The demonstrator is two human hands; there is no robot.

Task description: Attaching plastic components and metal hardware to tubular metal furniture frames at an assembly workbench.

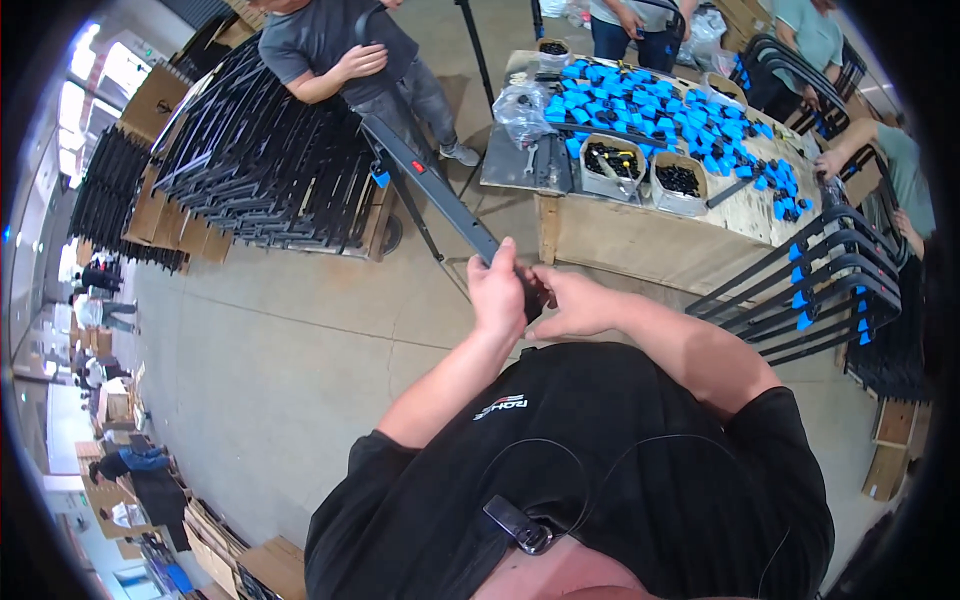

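Holding dark bar [443, 196], hands [497, 294] close together

The long, straight bar [450, 208] is dark grey, with a smooth upper face and a small bright red patch [419, 167] toward its far end. It slants above the floor, its far end off to the left and its near end to the right, in the grip of the left hand [497, 290]. That near end looks black between the left hand and the right hand [572, 303]; I can't tell whether a separate piece sits there.
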